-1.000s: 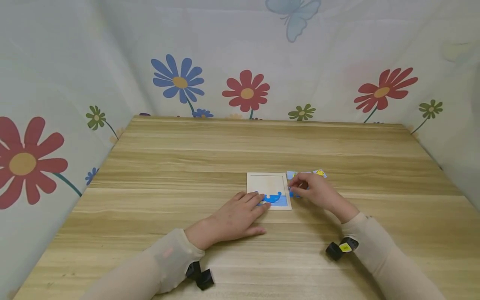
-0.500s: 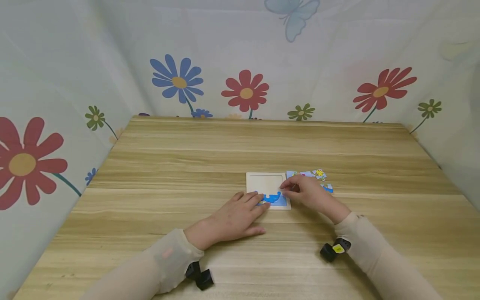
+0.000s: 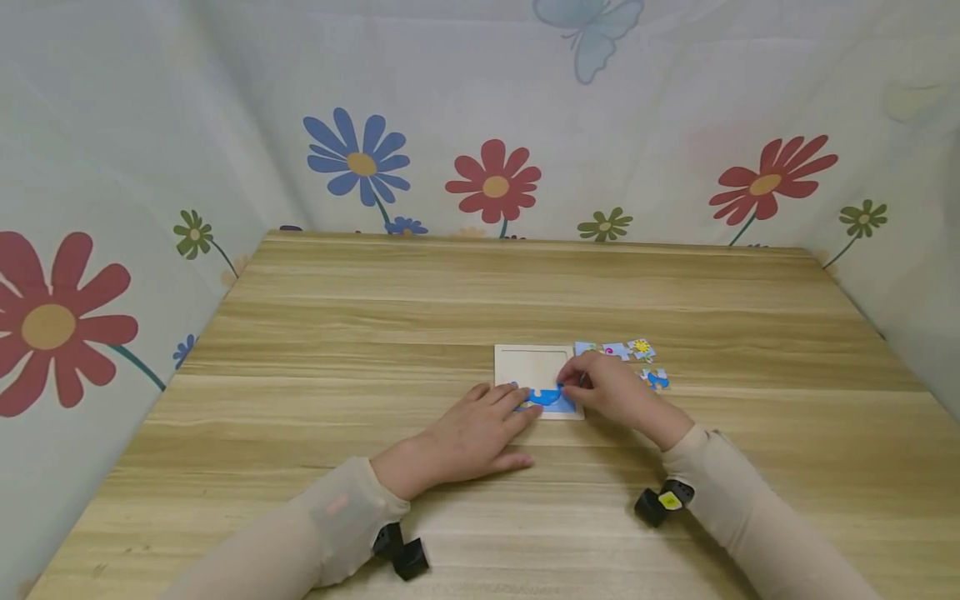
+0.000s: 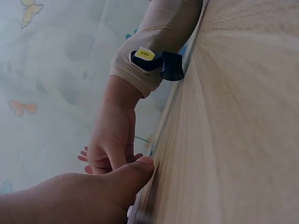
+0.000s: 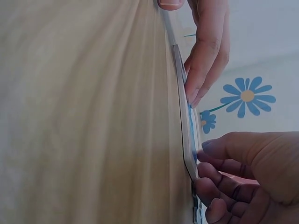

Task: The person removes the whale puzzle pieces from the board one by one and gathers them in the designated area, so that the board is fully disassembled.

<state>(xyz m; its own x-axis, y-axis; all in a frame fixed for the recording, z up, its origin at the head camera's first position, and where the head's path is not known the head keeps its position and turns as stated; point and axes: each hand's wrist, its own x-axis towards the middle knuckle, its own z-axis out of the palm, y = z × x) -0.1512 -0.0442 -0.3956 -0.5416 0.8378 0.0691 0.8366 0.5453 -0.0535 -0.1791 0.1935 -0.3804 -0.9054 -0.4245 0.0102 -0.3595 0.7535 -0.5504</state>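
Note:
A square wooden puzzle board [image 3: 501, 367] lies on the table, with blue puzzle pieces [image 3: 543, 397] in its lower part. My left hand [image 3: 468, 429] rests on its lower left, fingers outstretched over the frame and pieces. In the right wrist view, the left fingers [image 5: 205, 60] touch the board's surface. At the board's right side, my right hand [image 3: 618, 392] pinches a small puzzle piece between thumb and index finger; the fingertips mostly hide it. The right thumb [image 5: 224, 147] is close over the board's edge in the right wrist view.
Several loose puzzle pieces lie right of the board, among them one with a yellow sun [image 3: 641, 347] and a blue one [image 3: 657, 380]. The wood-grain table [image 3: 375, 317] reaches back to a flowered cloth [image 3: 637, 125]. Each wrist carries a small black camera [image 3: 660, 504].
My right hand has moved left from the loose pieces to the board's right side, bringing a piece and uncovering others behind it. The left hand has stayed in place.

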